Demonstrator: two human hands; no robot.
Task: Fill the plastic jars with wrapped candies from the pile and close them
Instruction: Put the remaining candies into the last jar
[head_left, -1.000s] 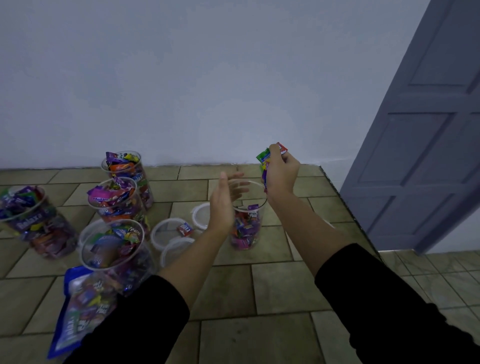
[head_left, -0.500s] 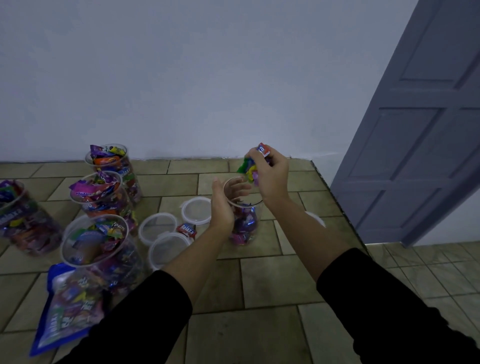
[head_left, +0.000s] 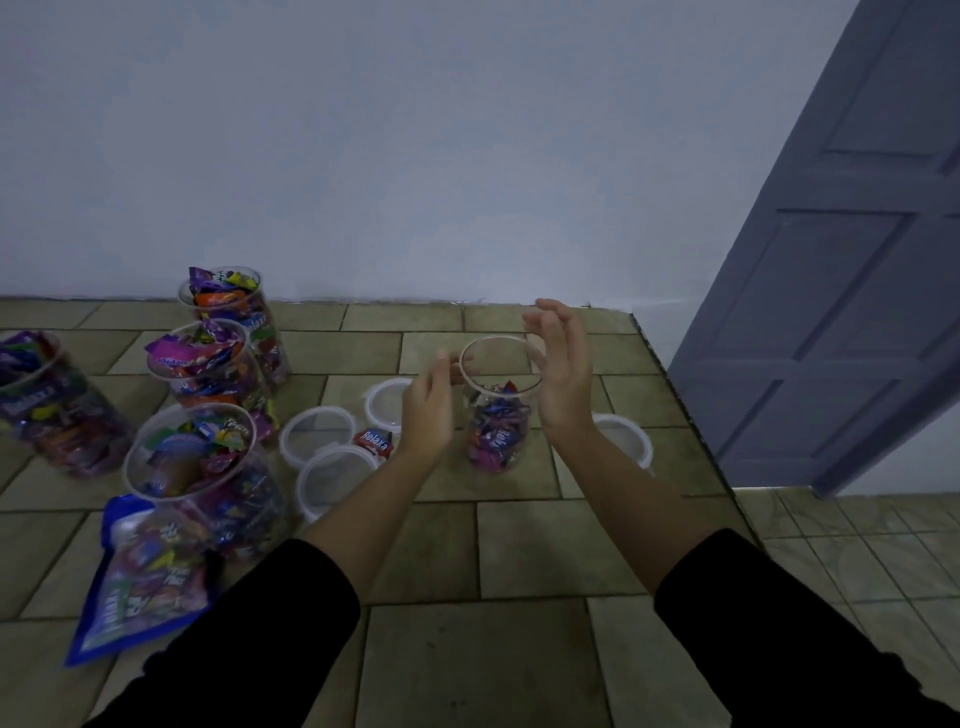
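A clear plastic jar (head_left: 497, 415) stands upright on the tiled counter, about half full of wrapped candies, with no lid. My left hand (head_left: 428, 410) hovers at its left side, fingers relaxed near the rim. My right hand (head_left: 563, 374) is at the jar's right side with straight fingers and holds nothing. Several fuller jars of candies (head_left: 208, 462) (head_left: 208, 369) (head_left: 236, 312) (head_left: 49, 405) stand at the left, all without lids. Clear lids (head_left: 318, 434) (head_left: 337, 475) (head_left: 387, 402) lie between those jars and my left arm. Another lid (head_left: 626, 439) lies behind my right forearm.
A blue candy bag (head_left: 135, 577) lies at the front left. A loose red candy (head_left: 375, 441) rests among the lids. The counter's right edge (head_left: 691, 431) drops to a tiled floor, with a grey door (head_left: 831, 286) beyond. A white wall stands at the back.
My right hand held a bunch of candies above the jar; now it is open and lower beside the jar. The left hand stays at the jar's left side.
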